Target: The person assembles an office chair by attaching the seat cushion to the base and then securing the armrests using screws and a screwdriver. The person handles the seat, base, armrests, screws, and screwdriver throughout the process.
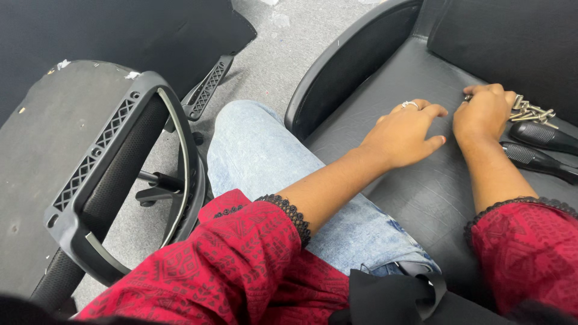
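1. Head view, looking down: the right hand rests on the black seat cushion, fingers curled, fingertips touching a small pile of metal bolts. Whether any bolt is actually pinched cannot be told, since the knuckles hide the fingertips.
2. The pile lies just beyond and to the right of the right hand, toward the chair's backrest; the bolts' long axes run mostly left to right.
3. The left hand, wearing a ring, lies palm down just beside the right, fingers loosely spread, holding nothing. It is the farther hand from the bolts; the right hand stands between.
4. Two black tool handles lie side by side just right of the right wrist, near the bolts, long axes running toward the right edge.
5. An overturned chair base with a grey armrest sits on the carpet to the left, well apart from both hands, beyond the person's jeans-clad knee.
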